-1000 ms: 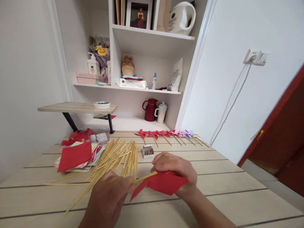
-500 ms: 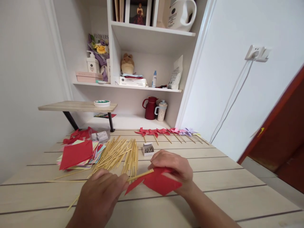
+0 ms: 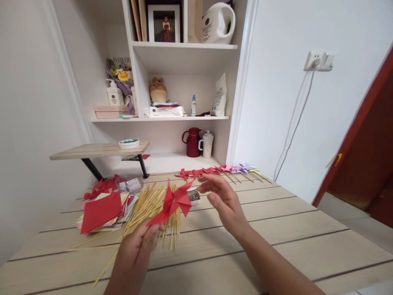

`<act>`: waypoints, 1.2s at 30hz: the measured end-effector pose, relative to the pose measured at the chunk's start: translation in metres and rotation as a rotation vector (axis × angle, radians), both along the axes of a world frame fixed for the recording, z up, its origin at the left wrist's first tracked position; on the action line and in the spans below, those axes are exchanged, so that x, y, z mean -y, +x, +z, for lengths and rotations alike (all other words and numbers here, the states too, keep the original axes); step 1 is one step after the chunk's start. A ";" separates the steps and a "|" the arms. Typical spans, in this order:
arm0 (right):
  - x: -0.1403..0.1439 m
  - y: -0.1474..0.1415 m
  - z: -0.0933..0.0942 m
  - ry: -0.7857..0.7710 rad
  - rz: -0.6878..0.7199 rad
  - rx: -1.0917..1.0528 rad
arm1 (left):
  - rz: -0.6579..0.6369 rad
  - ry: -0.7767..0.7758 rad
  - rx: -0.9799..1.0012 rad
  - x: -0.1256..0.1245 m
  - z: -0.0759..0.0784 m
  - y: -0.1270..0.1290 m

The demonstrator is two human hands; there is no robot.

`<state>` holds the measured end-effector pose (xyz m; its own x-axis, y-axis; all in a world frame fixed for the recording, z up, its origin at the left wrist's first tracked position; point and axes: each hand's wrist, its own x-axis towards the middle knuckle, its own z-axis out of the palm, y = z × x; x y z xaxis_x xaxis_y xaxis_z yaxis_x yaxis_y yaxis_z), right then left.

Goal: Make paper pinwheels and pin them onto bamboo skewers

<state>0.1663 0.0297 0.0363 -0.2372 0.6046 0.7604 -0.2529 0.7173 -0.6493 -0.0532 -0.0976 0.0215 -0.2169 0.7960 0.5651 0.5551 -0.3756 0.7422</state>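
A red paper pinwheel (image 3: 177,200) faces up above the table, with a small shiny pin at its centre. My left hand (image 3: 138,241) is closed below it, apparently round its stick, which is mostly hidden by the fingers. To the right, my right hand (image 3: 223,201) is raised with fingers apart and slightly curled, holding nothing. Between the pinwheel and that hand, a small white box of metal pins (image 3: 194,198) is partly covered. Loose wooden sticks (image 3: 144,207) lie in a pile behind my left hand.
A stack of square coloured paper (image 3: 101,212), red on top, lies at the left beside a clear plastic box (image 3: 130,185). Several pinwheels on sticks (image 3: 227,169) line the table's back edge. A small raised shelf (image 3: 92,150) stands at back left.
The pinwheel has turned from side-on to face up and spread out. My right hand has let go of the red paper and moved up, fingers apart. The view has shifted slightly.
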 end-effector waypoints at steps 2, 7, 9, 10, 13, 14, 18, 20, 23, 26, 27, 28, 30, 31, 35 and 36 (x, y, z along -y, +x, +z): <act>-0.005 -0.002 0.001 -0.164 -0.022 -0.099 | -0.084 -0.154 0.223 -0.003 0.002 0.006; -0.012 -0.004 0.004 -0.511 0.091 -0.276 | -0.287 -0.295 0.504 -0.016 0.010 0.035; -0.013 -0.004 0.005 -0.586 0.177 -0.300 | -0.357 -0.326 0.587 -0.023 0.011 0.049; -0.013 -0.004 0.006 -0.612 0.209 -0.310 | -0.393 -0.332 0.631 -0.027 0.011 0.055; -0.016 -0.004 0.005 -0.686 0.247 -0.327 | -0.428 -0.319 0.776 -0.047 0.011 0.067; -0.017 -0.005 0.005 -0.722 0.246 -0.328 | -0.411 -0.307 0.822 -0.055 0.010 0.068; -0.025 -0.009 -0.002 -0.888 0.232 -0.291 | -0.335 -0.194 0.972 -0.089 0.011 0.070; -0.025 -0.014 -0.008 -0.946 0.235 -0.211 | -0.325 -0.143 1.063 -0.101 0.011 0.072; -0.020 -0.024 -0.015 -0.933 0.304 -0.070 | -0.397 -0.172 1.106 -0.106 0.008 0.078; -0.011 -0.031 -0.017 -0.863 0.338 -0.038 | -0.465 -0.212 1.089 -0.103 -0.001 0.083; -0.009 -0.032 -0.017 -0.849 0.339 -0.038 | -0.467 -0.207 1.086 -0.102 -0.005 0.083; -0.008 -0.032 -0.017 -0.842 0.340 -0.035 | -0.463 -0.198 1.084 -0.100 -0.009 0.083; -0.006 -0.031 -0.016 -0.840 0.345 -0.005 | -0.444 -0.186 1.096 -0.099 -0.016 0.081; -0.006 -0.031 -0.017 -0.842 0.351 0.019 | -0.438 -0.191 1.107 -0.099 -0.019 0.080; -0.004 -0.029 -0.019 -0.826 0.417 0.111 | -0.470 -0.246 1.170 -0.099 -0.023 0.073; -0.003 -0.030 -0.019 -0.809 0.438 0.124 | -0.482 -0.255 1.179 -0.099 -0.022 0.071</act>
